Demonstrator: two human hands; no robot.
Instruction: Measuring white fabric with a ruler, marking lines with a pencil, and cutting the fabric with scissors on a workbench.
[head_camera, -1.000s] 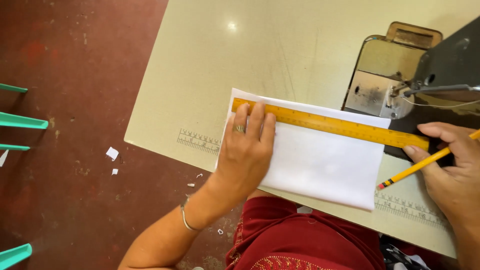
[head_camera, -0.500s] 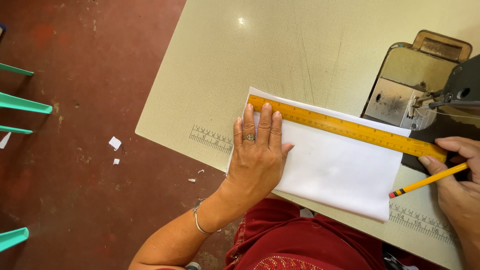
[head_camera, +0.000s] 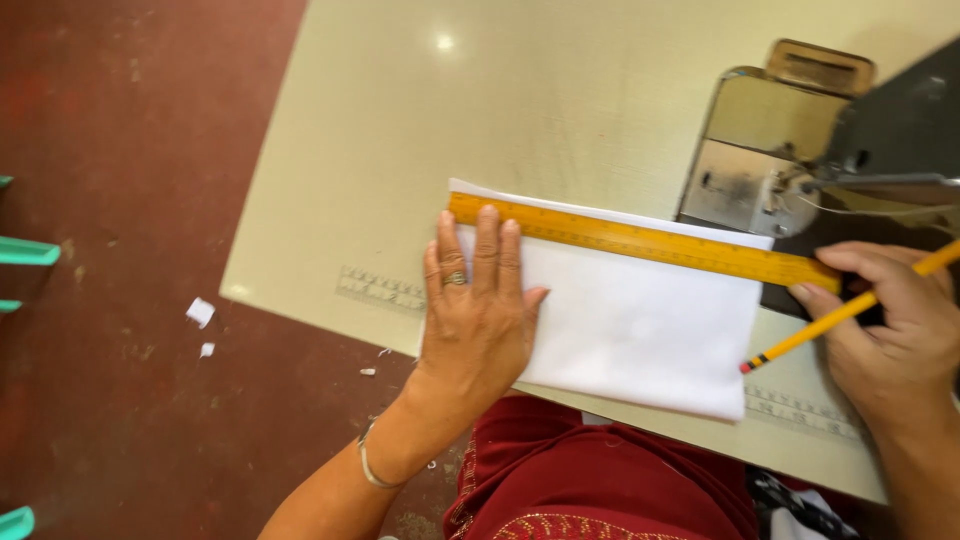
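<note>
Ruler (head_camera: 640, 240): yellow wooden strip, lying slantwise along the far edge of the white cloth, one end under the left fingertips, the other end touching the right fingers.
White cloth (head_camera: 625, 325): folded, flat on the tabletop (head_camera: 420, 150), near edge just over the tabletop's front edge.
Left hand (head_camera: 480, 320): palm down, fingers spread and flat, pressing cloth and ruler together; a ring on one finger, a thin bangle at the wrist.
Left grip: wide and flat, closed round nothing, only bearing down.
Right hand (head_camera: 890, 320): at the ruler's right end, fingertips against it.
Right grip: narrow, closed on the pencil.
Pencil (head_camera: 845, 308): yellow, held aslant, lower tip just off the cloth's right edge, near the printed scale along the tabletop's front.
Sewing machine (head_camera: 800, 150): metal plate and dark body, just beyond the ruler's right half.
Red garment (head_camera: 600, 480): on the lap, below the tabletop's front edge.
Floor (head_camera: 120, 250): dark red, small white scraps lying to the left.
</note>
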